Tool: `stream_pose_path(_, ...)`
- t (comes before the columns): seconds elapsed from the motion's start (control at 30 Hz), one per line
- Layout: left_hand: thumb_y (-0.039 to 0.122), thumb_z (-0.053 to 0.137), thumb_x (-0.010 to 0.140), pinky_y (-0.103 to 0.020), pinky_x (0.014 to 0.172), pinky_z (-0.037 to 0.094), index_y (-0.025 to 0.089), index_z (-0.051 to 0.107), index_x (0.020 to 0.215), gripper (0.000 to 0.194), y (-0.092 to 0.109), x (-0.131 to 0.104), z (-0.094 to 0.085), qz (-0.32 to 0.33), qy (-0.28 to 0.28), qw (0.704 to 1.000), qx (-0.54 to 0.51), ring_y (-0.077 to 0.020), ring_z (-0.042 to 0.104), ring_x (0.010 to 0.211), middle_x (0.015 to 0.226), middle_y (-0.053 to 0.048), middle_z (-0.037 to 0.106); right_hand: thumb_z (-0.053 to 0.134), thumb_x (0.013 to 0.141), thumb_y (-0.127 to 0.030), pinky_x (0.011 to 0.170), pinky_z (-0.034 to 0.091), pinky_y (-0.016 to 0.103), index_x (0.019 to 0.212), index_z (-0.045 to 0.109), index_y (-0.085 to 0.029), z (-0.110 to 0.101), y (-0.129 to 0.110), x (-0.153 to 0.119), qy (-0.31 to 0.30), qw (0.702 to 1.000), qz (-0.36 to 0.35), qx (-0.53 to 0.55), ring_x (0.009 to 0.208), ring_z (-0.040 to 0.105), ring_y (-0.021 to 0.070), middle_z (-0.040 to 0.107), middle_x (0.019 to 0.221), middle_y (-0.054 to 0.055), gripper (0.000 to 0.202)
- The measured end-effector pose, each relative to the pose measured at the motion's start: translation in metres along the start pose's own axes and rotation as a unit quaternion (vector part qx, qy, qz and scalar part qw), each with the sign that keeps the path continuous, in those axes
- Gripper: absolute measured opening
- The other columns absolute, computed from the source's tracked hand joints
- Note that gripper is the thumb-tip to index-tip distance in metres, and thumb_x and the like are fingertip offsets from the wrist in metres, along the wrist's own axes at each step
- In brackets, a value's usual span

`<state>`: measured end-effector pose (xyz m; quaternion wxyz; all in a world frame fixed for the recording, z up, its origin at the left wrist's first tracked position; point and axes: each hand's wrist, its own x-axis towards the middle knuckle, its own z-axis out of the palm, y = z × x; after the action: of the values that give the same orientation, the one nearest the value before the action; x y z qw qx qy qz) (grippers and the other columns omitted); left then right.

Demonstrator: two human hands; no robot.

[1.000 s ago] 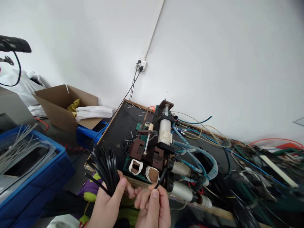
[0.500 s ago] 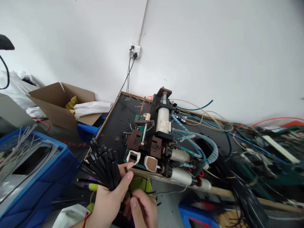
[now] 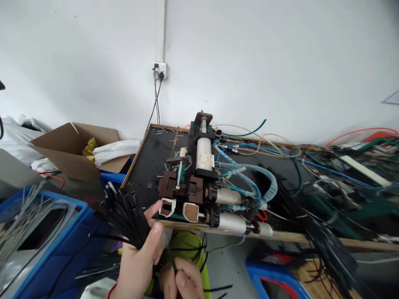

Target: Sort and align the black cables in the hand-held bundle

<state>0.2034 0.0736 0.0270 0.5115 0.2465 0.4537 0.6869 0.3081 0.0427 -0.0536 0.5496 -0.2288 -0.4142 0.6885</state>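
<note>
My left hand is closed around a thick bundle of black cables, whose cut ends fan out up and to the left. Its thumb and forefinger point toward the front of a pneumatic machine on the bench. Below and to the right, my right hand pinches a single black cable; much of that cable is hidden by the fingers. More black cable ends stick out to the right of this hand, over a yellow-green cloth.
The black bench has a wooden edge and scattered clippings. Blue air hoses and a black cable bundle lie on the right. A blue bin stands left, a cardboard box behind it, another blue crate below right.
The camera view has turned slightly right. My right hand has moved down, farther from my left hand, with the cable pinched. The left hand keeps its hold on the bundle.
</note>
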Motion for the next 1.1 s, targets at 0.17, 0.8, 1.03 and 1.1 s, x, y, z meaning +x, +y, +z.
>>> stream_pose_path(0.17, 0.043, 0.062, 0.099, -0.018, 0.039, 0.024, 0.021, 0.066, 0.123, 0.032, 0.008, 0.002, 0.003, 0.05, -0.007, 0.996, -0.079, -0.0071, 0.023, 0.037, 0.046, 0.011, 0.037, 0.06, 0.099, -0.051, 0.041, 0.029, 0.023, 0.07, 0.049, -0.025, 0.01, 0.001, 0.012, -0.051, 0.951, 0.062, 0.298, 0.034, 0.019, 0.0088, 0.034, 0.042, -0.012, 0.041)
stream_pose_path(0.8, 0.041, 0.065, 0.087, -0.022, 0.042, 0.03, 0.024, 0.063, 0.092, 0.018, 0.02, 0.001, -0.003, -0.01, -0.099, 0.979, -0.178, -0.0111, 0.033, 0.041, 0.048, 0.004, 0.047, 0.071, 0.092, -0.052, 0.036, 0.02, 0.019, 0.068, 0.026, -0.025, 0.025, 0.0, 0.032, 0.004, 0.921, 0.105, 0.375, 0.033, 0.006, 0.0089, 0.026, 0.037, -0.015, 0.057)
stream_pose_path(1.03, 0.039, 0.069, 0.087, -0.02, 0.04, 0.03, 0.025, 0.057, 0.084, 0.019, 0.018, 0.001, -0.001, -0.012, -0.069, 0.983, -0.168, -0.0105, 0.033, 0.041, 0.048, 0.006, 0.046, 0.069, 0.093, -0.049, 0.036, 0.018, 0.019, 0.068, 0.026, -0.025, 0.024, 0.001, 0.033, -0.003, 0.916, 0.104, 0.387, 0.033, 0.006, 0.0087, 0.026, 0.037, -0.016, 0.055)
stream_pose_path(1.1, 0.038, 0.07, 0.088, -0.02, 0.039, 0.028, 0.024, 0.055, 0.082, 0.021, 0.018, 0.001, 0.001, -0.006, -0.051, 0.987, -0.149, -0.0099, 0.031, 0.039, 0.047, 0.007, 0.046, 0.069, 0.094, -0.047, 0.036, 0.018, 0.018, 0.068, 0.027, -0.025, 0.024, 0.0, 0.034, -0.007, 0.912, 0.101, 0.397, 0.034, 0.006, 0.0082, 0.027, 0.037, -0.015, 0.054)
